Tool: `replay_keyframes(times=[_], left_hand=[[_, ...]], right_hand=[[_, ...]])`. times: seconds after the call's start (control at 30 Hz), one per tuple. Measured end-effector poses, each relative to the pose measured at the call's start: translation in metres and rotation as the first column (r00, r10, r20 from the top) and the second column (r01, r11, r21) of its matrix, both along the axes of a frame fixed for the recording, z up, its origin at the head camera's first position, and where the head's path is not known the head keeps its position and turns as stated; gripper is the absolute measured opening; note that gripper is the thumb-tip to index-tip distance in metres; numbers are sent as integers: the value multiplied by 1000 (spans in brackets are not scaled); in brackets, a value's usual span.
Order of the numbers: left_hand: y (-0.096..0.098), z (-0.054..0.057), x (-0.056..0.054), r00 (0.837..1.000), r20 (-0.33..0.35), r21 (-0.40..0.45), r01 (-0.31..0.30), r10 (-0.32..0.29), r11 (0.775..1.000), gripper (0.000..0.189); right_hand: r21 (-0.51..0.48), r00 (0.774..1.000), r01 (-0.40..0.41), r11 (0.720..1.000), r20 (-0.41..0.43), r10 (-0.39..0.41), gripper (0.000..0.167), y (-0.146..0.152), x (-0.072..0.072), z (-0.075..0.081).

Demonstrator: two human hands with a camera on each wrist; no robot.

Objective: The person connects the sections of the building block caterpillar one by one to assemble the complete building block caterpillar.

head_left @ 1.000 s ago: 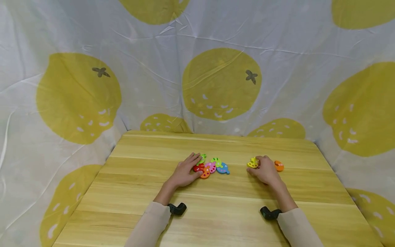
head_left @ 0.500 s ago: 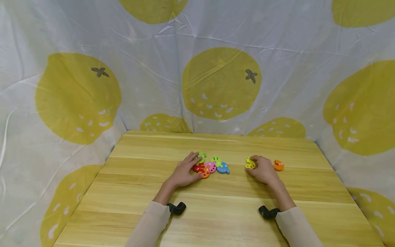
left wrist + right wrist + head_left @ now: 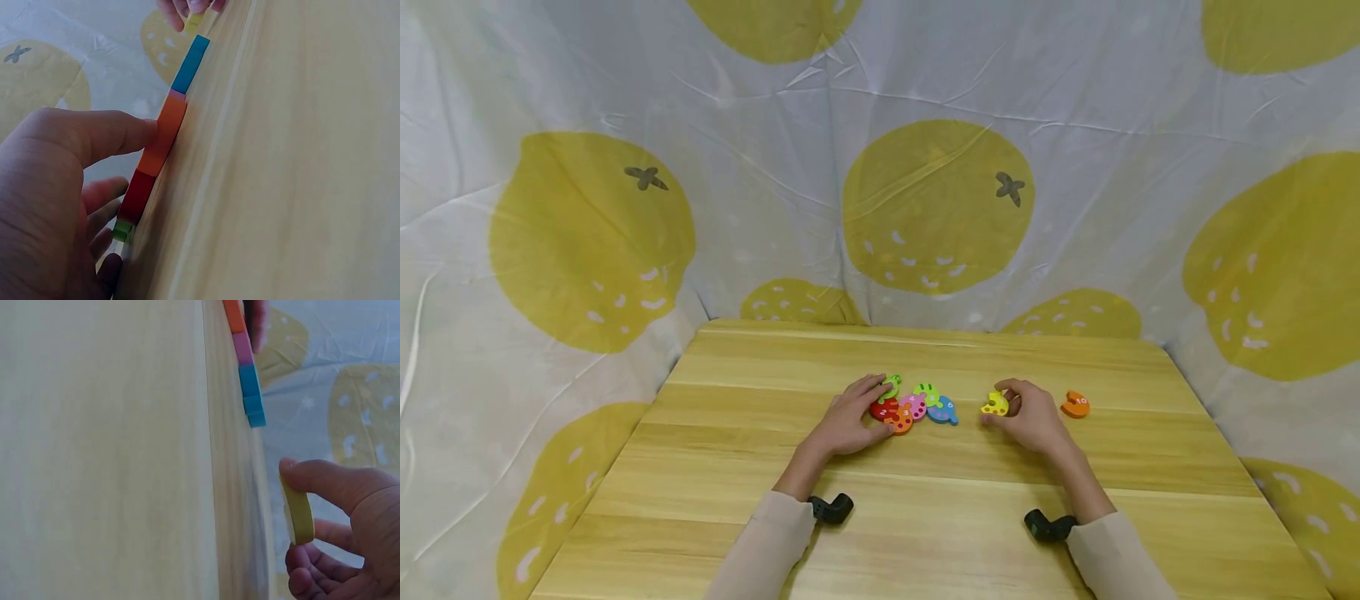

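Lemon-patterned cloth (image 3: pixel 760 208) hangs behind the wooden counter (image 3: pixel 880 533). My left hand (image 3: pixel 847 419) lies with fingers and thumb spread over one end of the joined puzzle pieces (image 3: pixel 914 406) — steadying them, I'd judge. My right hand (image 3: pixel 1033 417) pinches the yellow piece (image 3: pixel 994 405) by its edges, between that row and the orange piece (image 3: pixel 1077 407) — probably to leave its face uncovered.

Soft, diffuse light; faint shadows on tabletop (image 3: pixel 925 533); wrist views hazier

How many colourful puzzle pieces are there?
8: rounded green piece, red 2, orange 3, pink 4, lime 5, blue 6 clustered by the left hand; spotted yellow piece in the right hand; orange 10 to its right. Hands may hide more.
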State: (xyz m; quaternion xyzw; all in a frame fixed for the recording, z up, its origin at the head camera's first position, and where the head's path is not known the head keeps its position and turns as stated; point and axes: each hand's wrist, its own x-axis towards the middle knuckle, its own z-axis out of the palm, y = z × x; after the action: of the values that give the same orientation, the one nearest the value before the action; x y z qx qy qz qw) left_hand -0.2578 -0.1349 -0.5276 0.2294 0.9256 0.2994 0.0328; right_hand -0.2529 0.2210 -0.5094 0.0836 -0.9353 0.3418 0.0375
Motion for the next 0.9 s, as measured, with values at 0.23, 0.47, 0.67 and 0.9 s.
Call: replay_keyframes(times=[0.23, 0.47, 0.67, 0.9], left_hand=[[1, -2, 0, 1000, -9, 7, -17, 17, 1000, 75], [1, 0, 0, 998, 32, 20, -48, 48, 999, 75], [3, -3, -4, 998, -16, 41, -64, 64, 997, 74], [2, -4, -5, 998, -25, 64, -56, 58, 996, 74]], right_hand=[[-63, 999, -30, 998, 15, 31, 68, -7, 2, -4], [-108, 999, -24, 994, 39, 29, 68, -19, 5, -5], [-172, 998, -5, 985, 60, 16, 70, -30, 2, -10], [-186, 997, -27, 982, 65, 40, 67, -43, -2, -15]])
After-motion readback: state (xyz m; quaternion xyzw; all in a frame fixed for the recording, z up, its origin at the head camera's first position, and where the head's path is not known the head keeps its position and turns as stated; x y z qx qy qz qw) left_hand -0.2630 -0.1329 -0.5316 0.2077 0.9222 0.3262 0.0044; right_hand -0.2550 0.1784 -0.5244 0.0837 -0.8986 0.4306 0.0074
